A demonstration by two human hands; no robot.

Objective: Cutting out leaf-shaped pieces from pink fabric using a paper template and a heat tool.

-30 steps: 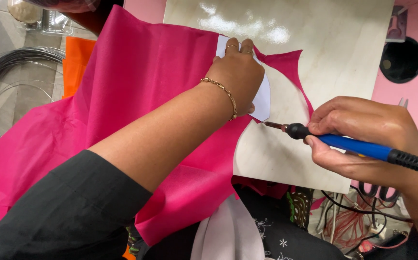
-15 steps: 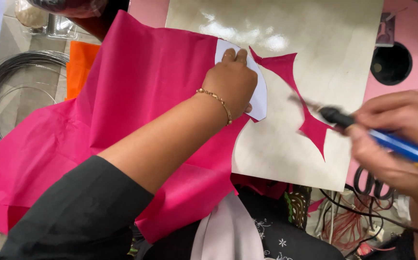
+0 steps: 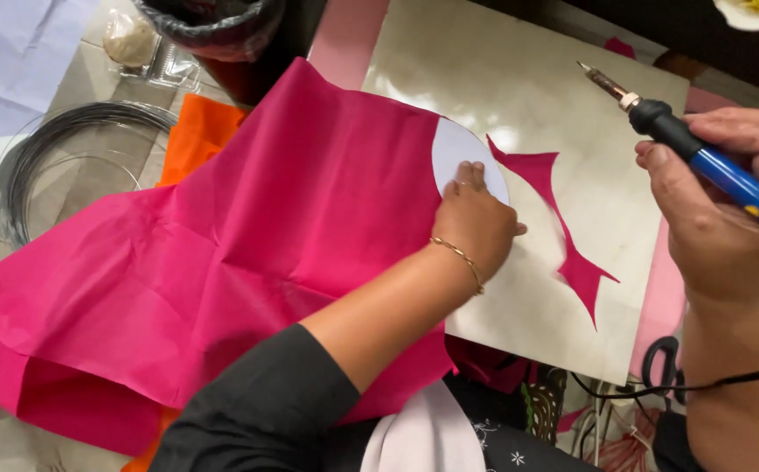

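Two hands work over a pale board [image 3: 519,79] lying on the bench. The left hand [image 3: 476,223] lies flat, fingers spread and grasping nothing, pressing a white rounded template [image 3: 454,149] down at the cut edge of a large sheet of pink fabric [image 3: 248,253]. The template pokes out past that curved edge, its lower part hidden under the hand. A thin gold bracelet [image 3: 458,258] circles the wrist, and a dark sleeve covers the forearm lower down.

Just beside the template, apart from the main sheet, a narrow pink offcut [image 3: 563,236] with pointed ends lies on the bare board. The right hand [image 3: 712,218] is clenched around a hot cutting tool [image 3: 703,157] with a blue handle, black collar and metal tip; the tip is raised and points up and left, clear of the fabric and the offcut. A black cord [image 3: 659,385] trails below the wrist.

Farther out, an orange cloth [image 3: 196,140] shows under the pink sheet's upper left edge. A coil of grey wire [image 3: 38,166] sits at the far left, and a dark container [image 3: 222,35] stands at the top. Black scissor handles [image 3: 659,358] peek out beneath the board's lower right corner.
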